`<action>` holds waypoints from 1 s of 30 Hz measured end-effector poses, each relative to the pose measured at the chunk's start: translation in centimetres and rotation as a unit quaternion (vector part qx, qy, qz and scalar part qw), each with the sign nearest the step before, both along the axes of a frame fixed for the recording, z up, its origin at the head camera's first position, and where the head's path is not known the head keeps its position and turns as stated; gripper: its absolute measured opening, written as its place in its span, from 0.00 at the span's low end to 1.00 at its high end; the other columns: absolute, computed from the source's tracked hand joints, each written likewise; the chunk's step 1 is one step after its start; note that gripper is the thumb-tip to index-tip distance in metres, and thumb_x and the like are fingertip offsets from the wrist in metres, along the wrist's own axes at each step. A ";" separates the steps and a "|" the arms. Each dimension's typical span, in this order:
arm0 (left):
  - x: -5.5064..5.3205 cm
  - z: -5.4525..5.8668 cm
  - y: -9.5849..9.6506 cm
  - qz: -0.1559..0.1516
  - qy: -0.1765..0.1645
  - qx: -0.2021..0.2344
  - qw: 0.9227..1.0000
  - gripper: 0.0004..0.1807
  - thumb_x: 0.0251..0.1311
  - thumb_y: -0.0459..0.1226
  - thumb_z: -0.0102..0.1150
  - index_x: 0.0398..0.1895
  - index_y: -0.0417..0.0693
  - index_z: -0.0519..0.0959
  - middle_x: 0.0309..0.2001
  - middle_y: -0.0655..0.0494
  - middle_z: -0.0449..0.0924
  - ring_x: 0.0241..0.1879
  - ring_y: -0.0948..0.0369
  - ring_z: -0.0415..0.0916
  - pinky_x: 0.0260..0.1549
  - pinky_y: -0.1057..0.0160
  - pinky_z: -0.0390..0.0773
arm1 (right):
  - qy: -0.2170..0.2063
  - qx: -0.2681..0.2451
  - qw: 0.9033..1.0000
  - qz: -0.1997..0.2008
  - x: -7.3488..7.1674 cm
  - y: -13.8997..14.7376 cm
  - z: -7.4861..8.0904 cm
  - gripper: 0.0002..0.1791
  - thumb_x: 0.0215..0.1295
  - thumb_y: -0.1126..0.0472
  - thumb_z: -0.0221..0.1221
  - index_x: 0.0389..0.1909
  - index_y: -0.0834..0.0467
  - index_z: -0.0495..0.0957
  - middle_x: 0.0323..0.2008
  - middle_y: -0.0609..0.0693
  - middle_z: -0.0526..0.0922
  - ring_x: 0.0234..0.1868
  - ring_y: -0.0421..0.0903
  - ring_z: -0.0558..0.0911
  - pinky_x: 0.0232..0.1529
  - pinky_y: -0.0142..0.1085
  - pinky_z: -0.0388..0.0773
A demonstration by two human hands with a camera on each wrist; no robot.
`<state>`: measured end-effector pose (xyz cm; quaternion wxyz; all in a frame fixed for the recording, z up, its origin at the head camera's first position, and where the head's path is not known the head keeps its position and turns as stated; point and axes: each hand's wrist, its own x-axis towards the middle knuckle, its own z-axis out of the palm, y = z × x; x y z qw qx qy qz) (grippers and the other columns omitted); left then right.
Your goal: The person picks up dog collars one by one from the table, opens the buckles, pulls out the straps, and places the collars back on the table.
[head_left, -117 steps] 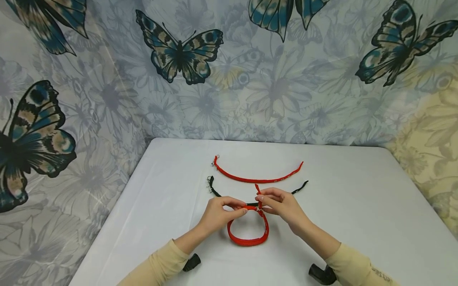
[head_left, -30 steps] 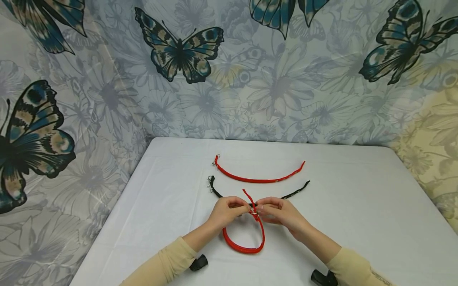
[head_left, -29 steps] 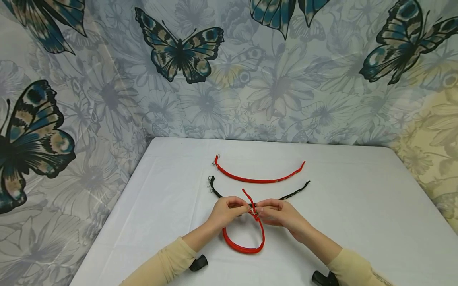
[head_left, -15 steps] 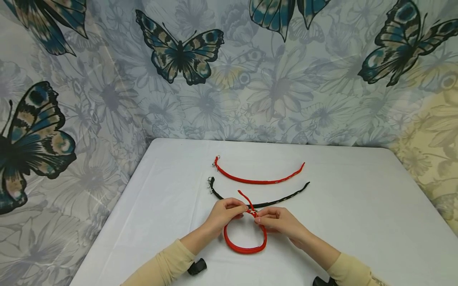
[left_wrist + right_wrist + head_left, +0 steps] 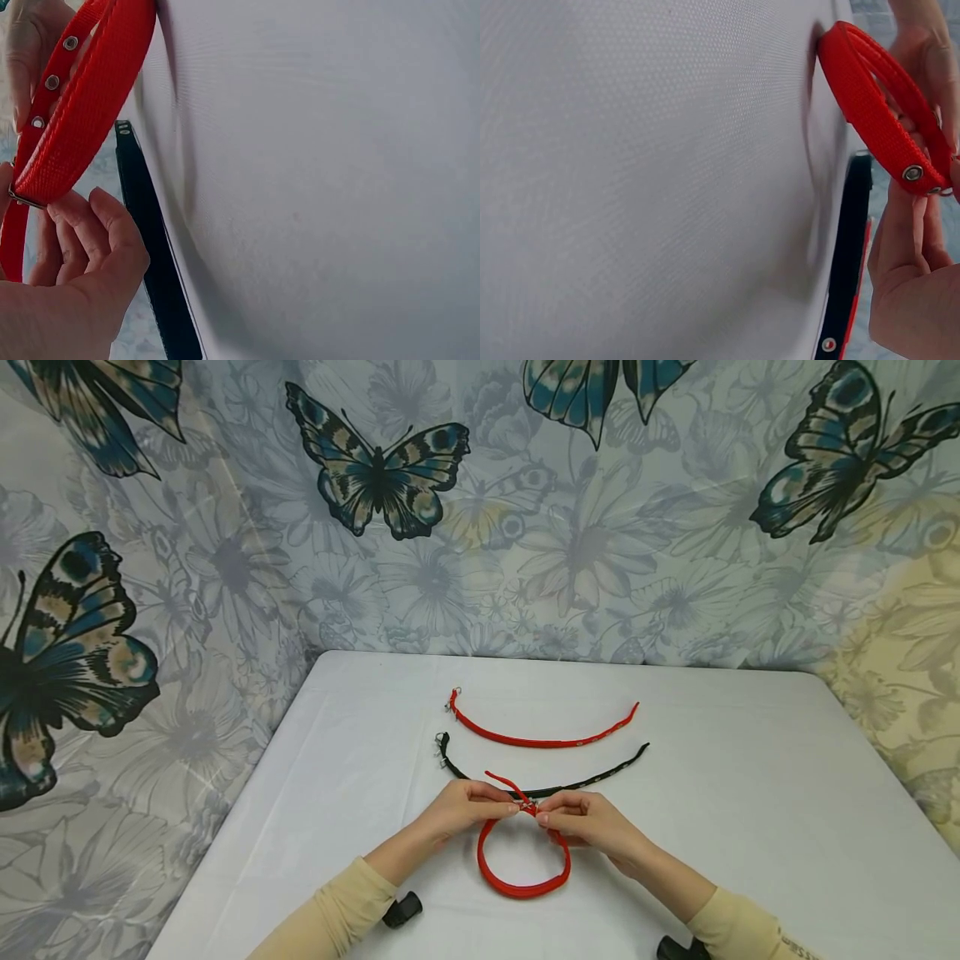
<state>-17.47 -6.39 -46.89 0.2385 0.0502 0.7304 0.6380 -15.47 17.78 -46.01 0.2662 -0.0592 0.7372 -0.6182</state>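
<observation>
A red buckle collar (image 5: 522,891), bent into a ring, stands between both hands near the middle of the table. My left hand (image 5: 461,807) pinches it at the left of its metal buckle (image 5: 528,805). On the other side, my right hand (image 5: 592,827) grips the strap just right of the buckle between thumb and fingers. The strap's free end sticks out up and left past the buckle. Metal eyelets line the red strap (image 5: 90,105) in the left wrist view. In the right wrist view, fingers (image 5: 900,232) hold it by the eyelets.
Just behind the hands lies a black collar (image 5: 577,785), curved across the white table (image 5: 750,793). A second red collar (image 5: 525,742) is stretched out farther back. Black devices (image 5: 403,910) sit under both wrists. A butterfly-patterned curtain (image 5: 525,568) hangs behind the table.
The strap's free end has swung from upright to leaning left. My right hand has moved a little down, uncovering more of the black collar. The ring has shifted slightly right.
</observation>
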 end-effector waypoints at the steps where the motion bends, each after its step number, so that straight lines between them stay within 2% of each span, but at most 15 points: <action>1: 0.0 0.0 -0.1 -0.003 0.001 -0.005 1.000 0.14 0.53 0.41 0.72 0.39 0.43 0.86 0.34 0.55 0.86 0.37 0.61 0.80 0.38 0.64 0.76 | -0.001 -0.001 1.000 0.002 0.0 0.0 0.0 0.19 0.64 0.53 0.64 0.46 0.65 0.80 0.32 0.53 0.83 0.34 0.44 0.77 0.38 0.36 0.79; 9: 0.1 -0.1 -0.4 0.004 -0.006 -0.015 1.000 0.15 0.52 0.43 0.73 0.39 0.45 0.87 0.35 0.57 0.86 0.37 0.62 0.80 0.37 0.63 0.77 | -0.012 0.002 1.000 0.004 0.0 0.2 -0.1 0.17 0.64 0.53 0.64 0.47 0.62 0.81 0.35 0.54 0.84 0.37 0.44 0.78 0.40 0.38 0.81; 16: 0.1 0.1 -0.5 0.010 -0.002 -0.015 1.000 0.15 0.53 0.44 0.73 0.41 0.47 0.87 0.38 0.57 0.86 0.39 0.62 0.79 0.40 0.59 0.78 | -0.012 -0.005 1.000 0.005 0.0 0.4 0.2 0.21 0.65 0.55 0.64 0.50 0.67 0.79 0.37 0.55 0.84 0.38 0.45 0.79 0.43 0.41 0.81; 25: 0.2 -0.1 -0.6 0.037 0.005 -0.011 0.999 0.13 0.52 0.45 0.72 0.34 0.45 0.87 0.27 0.60 0.82 0.32 0.63 0.73 0.33 0.63 0.72 | -0.012 -0.004 1.000 0.010 -0.1 0.6 0.2 0.21 0.66 0.55 0.62 0.50 0.69 0.78 0.36 0.56 0.82 0.37 0.46 0.78 0.42 0.42 0.81; 30: 0.2 -0.2 -0.5 0.042 0.002 -0.008 0.999 0.14 0.51 0.46 0.73 0.33 0.46 0.87 0.29 0.58 0.84 0.34 0.63 0.75 0.36 0.63 0.72 | -0.008 0.004 1.000 0.008 -0.1 0.5 0.2 0.22 0.66 0.53 0.62 0.49 0.68 0.78 0.35 0.54 0.82 0.36 0.46 0.77 0.42 0.41 0.81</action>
